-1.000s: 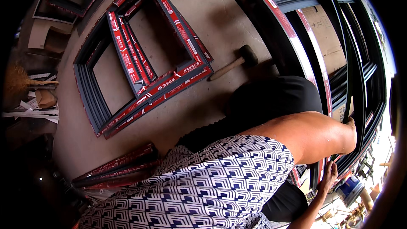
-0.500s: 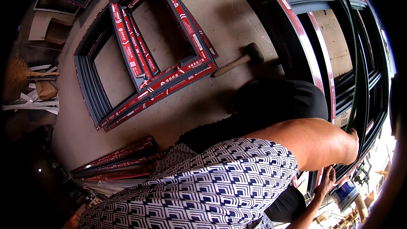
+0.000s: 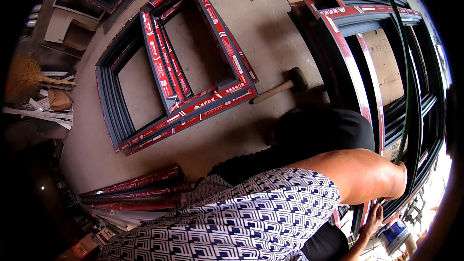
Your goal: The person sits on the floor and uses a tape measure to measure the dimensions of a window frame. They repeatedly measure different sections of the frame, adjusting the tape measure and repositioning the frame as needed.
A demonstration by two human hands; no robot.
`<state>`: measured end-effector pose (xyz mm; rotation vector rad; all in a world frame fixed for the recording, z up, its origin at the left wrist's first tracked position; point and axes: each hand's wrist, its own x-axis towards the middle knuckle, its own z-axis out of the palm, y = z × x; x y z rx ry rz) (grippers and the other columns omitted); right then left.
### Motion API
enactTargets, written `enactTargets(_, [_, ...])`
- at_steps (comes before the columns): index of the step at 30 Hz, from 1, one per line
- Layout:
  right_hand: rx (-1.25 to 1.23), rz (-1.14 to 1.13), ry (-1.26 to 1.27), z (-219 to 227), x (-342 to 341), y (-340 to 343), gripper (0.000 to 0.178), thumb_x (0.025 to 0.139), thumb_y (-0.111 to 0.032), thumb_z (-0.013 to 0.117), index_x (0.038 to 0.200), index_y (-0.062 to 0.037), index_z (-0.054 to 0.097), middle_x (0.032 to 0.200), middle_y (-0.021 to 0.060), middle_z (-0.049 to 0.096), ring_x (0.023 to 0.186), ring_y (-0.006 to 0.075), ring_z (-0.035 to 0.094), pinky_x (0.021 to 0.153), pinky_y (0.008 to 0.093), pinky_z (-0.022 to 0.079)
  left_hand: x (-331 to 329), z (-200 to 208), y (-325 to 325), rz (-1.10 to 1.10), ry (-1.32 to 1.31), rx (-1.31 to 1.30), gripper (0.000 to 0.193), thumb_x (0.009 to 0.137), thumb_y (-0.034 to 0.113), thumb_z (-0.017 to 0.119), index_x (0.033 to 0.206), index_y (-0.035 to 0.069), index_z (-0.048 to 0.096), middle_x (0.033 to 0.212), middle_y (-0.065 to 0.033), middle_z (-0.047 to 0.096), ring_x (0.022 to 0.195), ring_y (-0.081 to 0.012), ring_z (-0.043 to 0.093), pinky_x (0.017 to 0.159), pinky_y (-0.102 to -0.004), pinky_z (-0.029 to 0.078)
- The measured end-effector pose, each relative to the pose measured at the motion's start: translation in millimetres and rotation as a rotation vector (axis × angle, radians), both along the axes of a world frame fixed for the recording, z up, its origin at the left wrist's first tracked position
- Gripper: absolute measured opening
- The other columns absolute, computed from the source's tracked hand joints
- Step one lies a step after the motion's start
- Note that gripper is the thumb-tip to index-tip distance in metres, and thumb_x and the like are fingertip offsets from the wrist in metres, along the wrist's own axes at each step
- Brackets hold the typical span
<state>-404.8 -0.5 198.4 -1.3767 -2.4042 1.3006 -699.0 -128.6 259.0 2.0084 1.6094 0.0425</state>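
My left arm, in a blue-and-white patterned sleeve, reaches right across the view. My left hand (image 3: 399, 178) is closed on a thin dark green sealing strip (image 3: 405, 82) at the edge of a large dark window frame (image 3: 368, 82) with red protective tape. The strip runs from the hand up to the top of the view. Lower down, my right hand (image 3: 372, 218) rests with fingers apart against the frame's lower edge. My black trousers (image 3: 324, 133) show above the left arm.
A mallet with a wooden handle (image 3: 282, 86) lies on the concrete floor beside the big frame. Another red-taped frame (image 3: 193, 108) lies flat at centre left. Loose red-taped profiles (image 3: 135, 188) lie at lower left, a broom (image 3: 29, 75) and scraps at far left.
My left hand has slid down along the frame edge with the strip. My right hand stays at the lower edge. The whole view has shifted slightly.
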Motion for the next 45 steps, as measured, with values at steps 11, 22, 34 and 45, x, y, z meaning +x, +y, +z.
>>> enactTargets(11, [0.009, -0.034, 0.048, -15.6, 8.7, 15.4, 0.032, 0.112, -0.03, 0.067, 0.097, -0.0021, 0.068, 0.082, -0.0064, 0.057, 0.075, 0.0057, 0.045, 0.067, 0.0257, 0.035, 11.9, 1.4, 26.0, 0.039, 0.011, 0.025, 0.06, 0.089, 0.046, 0.082, 0.144, 0.023, 0.072, 0.142, -0.0056, 0.072, 0.13, -0.0335, 0.067, 0.107, -0.0647, 0.046])
enactTargets(22, [0.061, 0.025, 0.001, -16.8, 15.6, 20.4, 0.034, 0.112, -0.033, 0.066, 0.096, -0.0029, 0.067, 0.081, -0.0066, 0.055, 0.074, 0.0053, 0.043, 0.065, 0.0257, 0.033, 18.5, -10.9, 27.1, 0.054, 0.045, 0.092, 0.054, 0.091, 0.047, 0.079, 0.139, 0.024, 0.075, 0.136, -0.004, 0.075, 0.127, -0.0315, 0.068, 0.104, -0.0617, 0.048])
enactTargets(34, [-0.015, -0.021, 0.038, -8.0, 9.4, 9.9, 0.032, 0.111, -0.032, 0.068, 0.099, -0.003, 0.068, 0.09, -0.0039, 0.061, 0.083, 0.0062, 0.053, 0.076, 0.0242, 0.044, 7.7, -0.9, 14.5, 0.056, 0.003, 0.062, 0.049, 0.092, 0.043, 0.078, 0.137, 0.023, 0.077, 0.133, -0.0043, 0.076, 0.124, -0.0303, 0.07, 0.102, -0.0579, 0.051])
enactTargets(45, [0.038, -0.021, -0.021, -2.9, 4.7, 4.0, 0.034, 0.112, -0.035, 0.066, 0.102, -0.0018, 0.069, 0.087, -0.0055, 0.061, 0.079, 0.0057, 0.049, 0.07, 0.0249, 0.039, 2.2, 10.0, 10.0, 0.059, -0.024, 0.059, 0.045, 0.093, 0.04, 0.077, 0.135, 0.022, 0.078, 0.13, -0.0049, 0.078, 0.121, -0.0291, 0.072, 0.101, -0.055, 0.053])
